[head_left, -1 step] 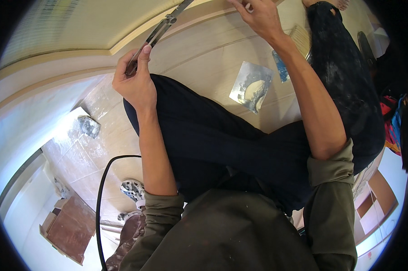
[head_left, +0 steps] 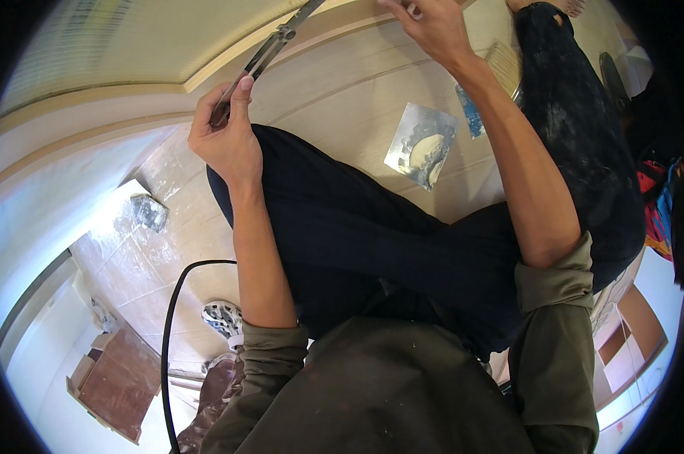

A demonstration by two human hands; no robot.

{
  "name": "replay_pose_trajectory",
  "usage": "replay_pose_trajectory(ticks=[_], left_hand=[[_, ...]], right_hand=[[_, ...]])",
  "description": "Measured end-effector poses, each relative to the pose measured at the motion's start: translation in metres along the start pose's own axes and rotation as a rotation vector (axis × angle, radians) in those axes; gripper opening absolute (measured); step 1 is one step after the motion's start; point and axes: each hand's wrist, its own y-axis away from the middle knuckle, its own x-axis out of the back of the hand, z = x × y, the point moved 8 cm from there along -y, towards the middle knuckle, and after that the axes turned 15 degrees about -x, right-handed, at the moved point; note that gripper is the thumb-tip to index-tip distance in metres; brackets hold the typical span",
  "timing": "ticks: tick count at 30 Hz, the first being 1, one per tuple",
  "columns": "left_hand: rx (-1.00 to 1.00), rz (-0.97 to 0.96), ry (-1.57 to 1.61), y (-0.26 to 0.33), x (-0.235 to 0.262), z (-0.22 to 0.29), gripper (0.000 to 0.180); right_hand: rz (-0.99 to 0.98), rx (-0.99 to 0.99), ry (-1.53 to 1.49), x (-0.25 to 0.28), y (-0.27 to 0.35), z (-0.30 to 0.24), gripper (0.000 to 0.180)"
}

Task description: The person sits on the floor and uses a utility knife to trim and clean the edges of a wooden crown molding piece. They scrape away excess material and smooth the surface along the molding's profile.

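My left hand (head_left: 224, 144) grips the handles of a long metal plier-like tool (head_left: 270, 49), which points up and to the right along a pale wooden board (head_left: 342, 83). My right hand (head_left: 433, 26) reaches to the top edge of the view, fingers bent against the board. Its fingertips are cut off by the rim, so what they pinch stays hidden. Both forearms are bare, with olive sleeves pushed up. My legs in black trousers (head_left: 372, 227) lie between the arms.
A square metal plate smeared with pale putty (head_left: 421, 144) lies on the board beside a blue packet (head_left: 470, 113). A black cable (head_left: 168, 325) curves over the tiled floor near a patterned shoe (head_left: 222, 318). A brown cardboard piece (head_left: 111, 382) sits at lower left.
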Motion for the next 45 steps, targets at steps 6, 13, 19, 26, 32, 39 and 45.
replay_pose_trajectory(ticks=[6,13,19,26,32,39,45], left_hand=[[0.012,-0.032,-0.021,0.001,-0.002,0.0,0.019],[0.016,-0.014,-0.02,0.0,-0.004,-0.001,0.016],[0.017,-0.026,-0.04,0.0,-0.002,0.001,0.017],[0.008,-0.021,-0.033,0.0,-0.005,0.003,0.017],[0.014,-0.012,-0.02,0.001,-0.003,0.001,0.017],[0.03,-0.026,-0.056,0.0,-0.002,0.002,0.017],[0.016,-0.029,-0.043,0.0,-0.003,0.003,0.016]], right_hand=[[-0.09,0.11,0.112,-0.012,-0.004,0.0,0.016],[-0.11,0.056,0.131,-0.015,-0.005,0.005,0.014],[-0.135,0.132,0.067,-0.012,-0.001,-0.008,0.013],[-0.085,0.362,0.293,-0.017,0.002,-0.016,0.01],[-0.079,0.471,0.311,-0.017,-0.001,-0.021,0.016],[-0.113,0.205,0.355,-0.019,-0.004,0.01,0.014],[-0.04,0.034,0.214,-0.002,0.016,0.021,0.018]])
